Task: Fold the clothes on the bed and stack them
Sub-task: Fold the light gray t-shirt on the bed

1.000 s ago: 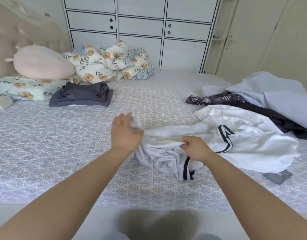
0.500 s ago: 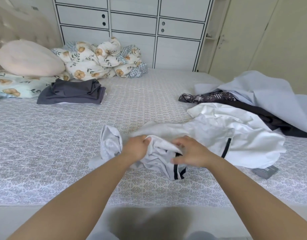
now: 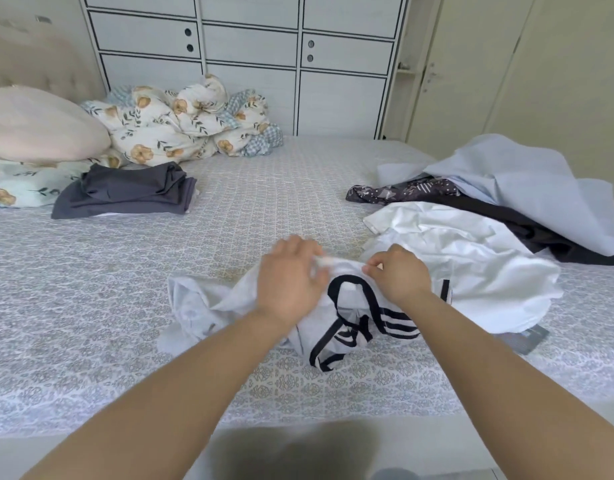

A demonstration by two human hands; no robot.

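A crumpled white garment with black stripes [image 3: 354, 313] lies at the bed's front middle. My left hand [image 3: 291, 278] and my right hand [image 3: 397, 275] are both on its top edge, each pinching the white fabric. A folded dark grey stack [image 3: 125, 192] sits at the back left. On the right, unfolded clothes lie in a heap: a white piece [image 3: 471, 268], a dark patterned piece [image 3: 402, 192], a black piece [image 3: 527, 226] and a pale blue piece [image 3: 527, 181].
The patterned grey bed [image 3: 90, 306] runs to a front edge near me. A pink pillow [image 3: 38, 123] and a bundled floral quilt [image 3: 180, 123] lie at the head. A white wardrobe [image 3: 250, 60] stands behind. A small grey object [image 3: 530, 337] lies under the white piece.
Both hands have worked along the white striped garment and lifted toward its top edge. More of the black striped trim now shows. The camera has shifted slightly.
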